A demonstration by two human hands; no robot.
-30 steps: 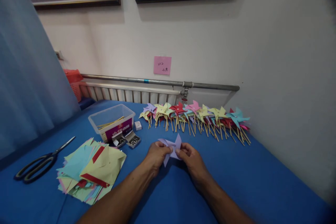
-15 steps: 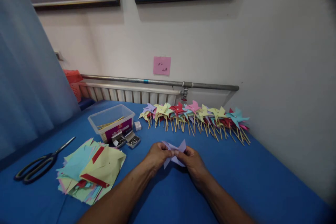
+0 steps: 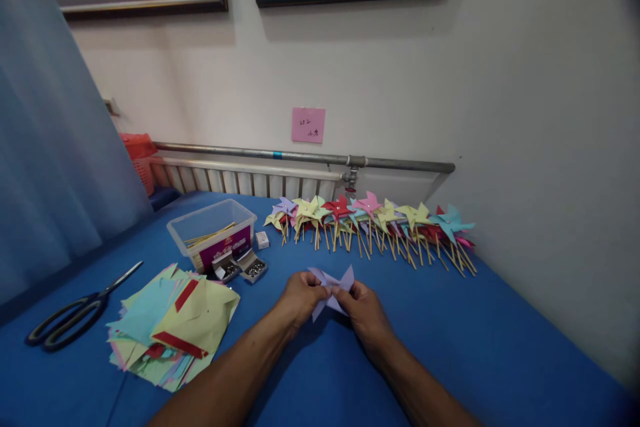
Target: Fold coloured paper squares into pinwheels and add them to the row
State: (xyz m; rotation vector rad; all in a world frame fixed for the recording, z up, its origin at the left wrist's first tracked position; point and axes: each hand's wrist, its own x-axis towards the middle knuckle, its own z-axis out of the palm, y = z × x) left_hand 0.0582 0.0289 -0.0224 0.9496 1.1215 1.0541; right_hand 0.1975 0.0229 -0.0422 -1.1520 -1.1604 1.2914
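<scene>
A lilac paper pinwheel (image 3: 344,278) is held over the blue tabletop between both hands, its folded points sticking out around the fingers. My left hand (image 3: 303,296) is closed on its left side, with the thumb pressed near the centre. On the other side my right hand (image 3: 367,310) pinches it, thumb also near the middle. Whether a pin or a stick is at the centre, hidden by the thumbs, I cannot tell. Beyond the hands lies a row of finished-looking pinwheels on sticks (image 3: 370,207) in several colours.
To the left lie a stack of coloured paper sheets (image 3: 213,307) and black-handled scissors (image 3: 95,300). A clear plastic box (image 3: 240,210) holds thin sticks. Before it stand small open boxes of metal pins (image 3: 254,269), with a little white box (image 3: 263,240) beside them. A wall and radiator (image 3: 240,180) bound the back.
The right thumb and fingers have shifted very slightly on the lilac pinwheel. Otherwise both hands keep the same place and hold.
</scene>
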